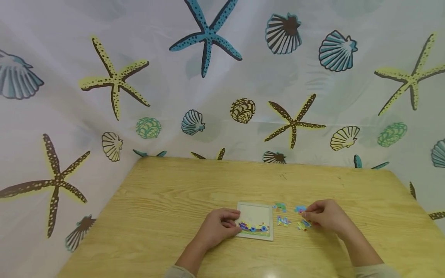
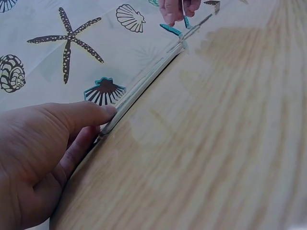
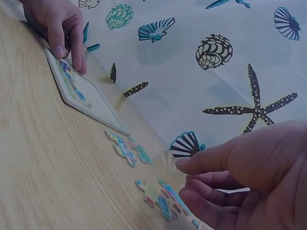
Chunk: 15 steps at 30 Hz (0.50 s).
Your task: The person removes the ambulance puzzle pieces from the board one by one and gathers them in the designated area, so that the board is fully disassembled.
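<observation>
A square jigsaw puzzle tray point(image 1: 255, 212) with a pale rim lies on the table. Joined pieces point(image 1: 255, 228) showing a vehicle with blue wheels fill its lower part. My left hand point(image 1: 219, 227) holds the tray's left edge, its thumb point(image 2: 100, 114) on the rim. To the tray's right lie loose puzzle pieces point(image 1: 284, 221), several in all, bright and many-coloured. Over the farther right ones hovers my right hand point(image 1: 328, 217), fingers loosely bent. In the right wrist view a gap shows between its thumb and fingers, with nothing in it, beside a puzzle piece point(image 3: 147, 192).
The wooden table point(image 1: 167, 193) reaches back to a white curtain point(image 1: 222, 139) printed with starfish and shells. That curtain also hangs along the left and right sides.
</observation>
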{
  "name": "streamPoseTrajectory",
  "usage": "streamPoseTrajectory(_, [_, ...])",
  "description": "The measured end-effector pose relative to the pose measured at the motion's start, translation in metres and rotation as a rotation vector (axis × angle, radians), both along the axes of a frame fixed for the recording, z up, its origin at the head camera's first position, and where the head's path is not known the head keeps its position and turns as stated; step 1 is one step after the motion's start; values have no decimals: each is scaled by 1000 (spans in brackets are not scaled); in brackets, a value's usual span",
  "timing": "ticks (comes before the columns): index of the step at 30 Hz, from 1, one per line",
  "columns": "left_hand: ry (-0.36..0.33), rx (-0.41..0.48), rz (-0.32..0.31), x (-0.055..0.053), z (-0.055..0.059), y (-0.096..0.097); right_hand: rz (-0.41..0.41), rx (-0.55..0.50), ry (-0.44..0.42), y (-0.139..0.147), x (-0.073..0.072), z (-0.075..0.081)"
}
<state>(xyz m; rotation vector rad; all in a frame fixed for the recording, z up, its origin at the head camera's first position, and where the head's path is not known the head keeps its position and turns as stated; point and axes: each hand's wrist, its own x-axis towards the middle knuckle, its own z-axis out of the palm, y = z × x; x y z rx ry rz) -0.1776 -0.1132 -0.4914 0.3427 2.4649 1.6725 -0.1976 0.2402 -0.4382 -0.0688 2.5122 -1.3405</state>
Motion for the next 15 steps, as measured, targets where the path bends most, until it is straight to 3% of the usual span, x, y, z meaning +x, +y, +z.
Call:
streamPoseTrajectory(7, [7, -12, 9, 1, 0, 0, 94, -150, -40, -22, -6, -5])
streamPoseTrajectory(15, [3, -4, 4, 0, 0, -1, 187, -238, -42, -39, -11, -10])
